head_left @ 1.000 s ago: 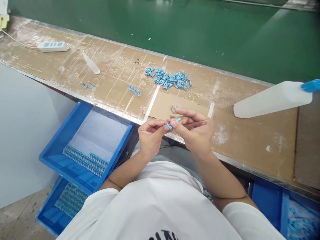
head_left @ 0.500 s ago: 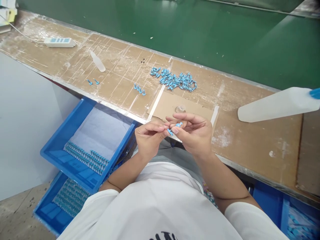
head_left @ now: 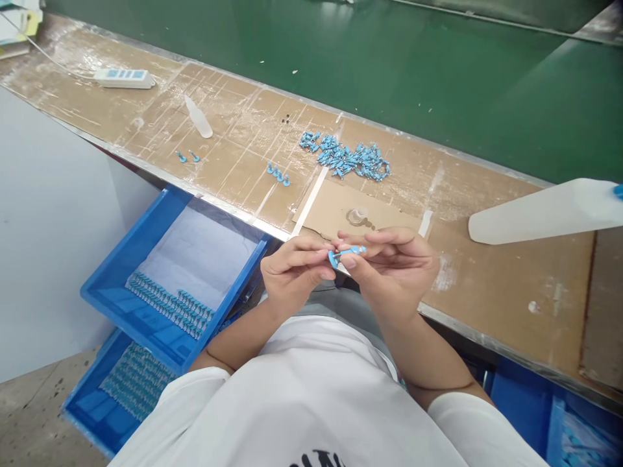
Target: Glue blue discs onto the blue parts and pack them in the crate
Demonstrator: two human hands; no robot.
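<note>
In front of my waist, both hands meet at a small blue part. My right hand pinches a slim blue figure with whitish bits at its end, lying nearly level between thumb and fingers. My left hand has thumb and fingers closed at a round blue base, which is turned on edge. A thin stem shows between base and figure, and the two look joined. Beyond my hands, a small clear cup rests on a cardboard sheet beside a wet stain.
A heap of blue figures lies on the bench. Several blue pieces stand in a row, with two more farther left. Also there are a squeeze bottle, power strip, large bottle and blue trays of pieces.
The blue figure and base have come into fuller view, with the stem now lined up between them. My right hand has shifted slightly right, its fingers more spread.
</note>
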